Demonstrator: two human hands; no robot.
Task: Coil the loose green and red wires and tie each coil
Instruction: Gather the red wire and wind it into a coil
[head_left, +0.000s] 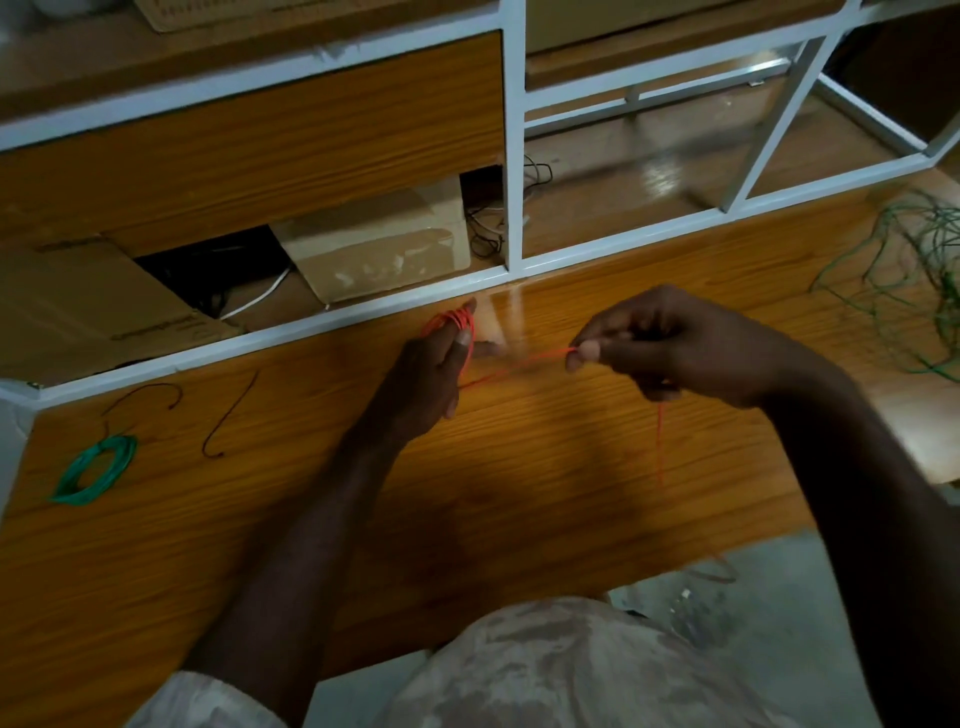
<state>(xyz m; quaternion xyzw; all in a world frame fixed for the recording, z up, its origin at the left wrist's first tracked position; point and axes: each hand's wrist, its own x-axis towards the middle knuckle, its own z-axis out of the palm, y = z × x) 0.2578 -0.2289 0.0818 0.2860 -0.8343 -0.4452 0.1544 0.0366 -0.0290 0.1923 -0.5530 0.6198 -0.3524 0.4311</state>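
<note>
A red wire (524, 364) runs between my two hands over the wooden table (519, 467). Several turns of it are wound around the fingers of my left hand (431, 374), with the thumb pressed on the loops. My right hand (670, 348) pinches the wire between thumb and forefinger, and a loose red end hangs below it. At the far left, a finished green coil (96, 470) lies flat. A tangle of loose green wire (904, 270) is spread at the table's right edge.
Two short dark wire pieces (228, 415) lie left of my left hand. A white metal frame (511, 156) with wooden panels stands behind the table. Cardboard boxes (374, 239) and cables sit in its lower opening. Grey floor shows below the table's near edge.
</note>
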